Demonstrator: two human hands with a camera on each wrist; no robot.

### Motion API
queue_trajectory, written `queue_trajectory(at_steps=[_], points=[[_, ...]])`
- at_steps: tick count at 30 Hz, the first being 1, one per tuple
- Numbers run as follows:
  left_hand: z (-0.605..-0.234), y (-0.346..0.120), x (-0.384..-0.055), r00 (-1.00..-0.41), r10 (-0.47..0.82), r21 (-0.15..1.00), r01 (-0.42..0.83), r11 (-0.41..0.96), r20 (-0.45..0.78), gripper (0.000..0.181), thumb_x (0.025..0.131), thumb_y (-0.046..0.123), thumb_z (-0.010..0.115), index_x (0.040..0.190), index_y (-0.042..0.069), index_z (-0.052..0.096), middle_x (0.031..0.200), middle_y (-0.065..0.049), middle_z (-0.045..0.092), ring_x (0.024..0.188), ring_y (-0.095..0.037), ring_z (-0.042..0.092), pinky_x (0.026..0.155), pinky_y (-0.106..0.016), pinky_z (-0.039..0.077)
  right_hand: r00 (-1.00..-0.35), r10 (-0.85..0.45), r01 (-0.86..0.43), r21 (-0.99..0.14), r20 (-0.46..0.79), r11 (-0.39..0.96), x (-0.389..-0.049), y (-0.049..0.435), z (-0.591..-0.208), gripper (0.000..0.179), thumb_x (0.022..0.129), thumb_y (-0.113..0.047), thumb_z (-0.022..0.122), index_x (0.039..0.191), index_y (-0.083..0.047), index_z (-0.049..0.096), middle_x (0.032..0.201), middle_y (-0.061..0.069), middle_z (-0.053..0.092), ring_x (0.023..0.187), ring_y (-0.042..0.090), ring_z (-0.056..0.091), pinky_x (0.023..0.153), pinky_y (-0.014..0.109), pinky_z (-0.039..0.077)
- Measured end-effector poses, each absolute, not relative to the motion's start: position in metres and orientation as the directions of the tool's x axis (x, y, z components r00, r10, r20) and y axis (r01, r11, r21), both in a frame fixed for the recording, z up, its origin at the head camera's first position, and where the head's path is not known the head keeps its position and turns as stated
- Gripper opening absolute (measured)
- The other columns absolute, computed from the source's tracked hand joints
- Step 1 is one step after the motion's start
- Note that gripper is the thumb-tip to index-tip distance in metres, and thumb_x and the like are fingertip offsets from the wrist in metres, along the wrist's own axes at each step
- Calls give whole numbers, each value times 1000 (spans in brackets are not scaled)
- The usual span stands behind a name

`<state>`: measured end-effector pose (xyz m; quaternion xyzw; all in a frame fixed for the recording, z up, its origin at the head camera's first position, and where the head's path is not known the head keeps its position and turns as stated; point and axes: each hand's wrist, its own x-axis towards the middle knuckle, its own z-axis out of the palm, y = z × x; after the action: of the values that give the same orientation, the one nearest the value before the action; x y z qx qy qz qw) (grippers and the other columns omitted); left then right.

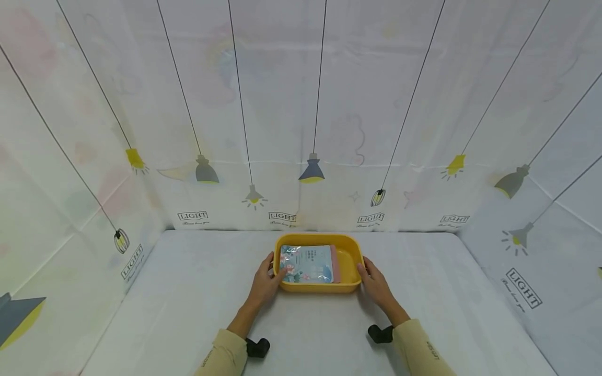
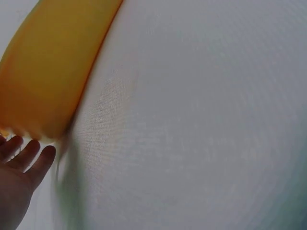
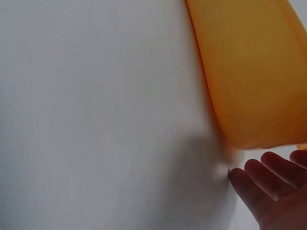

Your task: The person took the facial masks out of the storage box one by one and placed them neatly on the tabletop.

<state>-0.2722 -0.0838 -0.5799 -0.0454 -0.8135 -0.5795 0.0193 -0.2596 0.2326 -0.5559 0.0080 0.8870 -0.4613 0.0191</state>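
A yellow plastic tray [image 1: 349, 263] with raised walls and rounded corners sits on the white-covered table. Inside it, toward the left, lies a flat, glossy light-blue packet [image 1: 308, 265] with printed flowers and a pink right edge. My left hand [image 1: 264, 282] grips the left end of the tray, its thumb over the rim beside the packet. At the other end, my right hand [image 1: 374, 284] holds the rim between thumb and fingers. Both wrist views show the tray's outer wall [image 2: 53, 67] [image 3: 254, 72] with the fingers spread at its end.
The white table [image 1: 320, 334] ends at a white backdrop [image 1: 277, 104] printed with hanging lamps, which also rises along both sides. A black wrist device [image 1: 257, 348] shows by the left sleeve, and another black device [image 1: 380, 334] by the right sleeve.
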Motion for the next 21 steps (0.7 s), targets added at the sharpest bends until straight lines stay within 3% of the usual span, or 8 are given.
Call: queue_trajectory(at_steps=[6,21], points=[[-579,-83,-272,-994,17,927,105,359,106,65,97,23,58,151,0,29,151,-18,41,134,-36,46,109,-49,42,-1000,17,28,-826,-22,562,-261,230,-559,56,107,-33,34,150,2,28,151,26,39,131,40,47,105,53,44],[-576,-83,-269,-995,-10,936,89,340,98,55,100,17,53,150,4,33,154,-14,39,135,-34,45,111,-50,39,-997,70,60,-869,-29,491,-261,224,-564,51,107,-24,36,150,3,29,150,25,39,130,38,47,109,53,40]])
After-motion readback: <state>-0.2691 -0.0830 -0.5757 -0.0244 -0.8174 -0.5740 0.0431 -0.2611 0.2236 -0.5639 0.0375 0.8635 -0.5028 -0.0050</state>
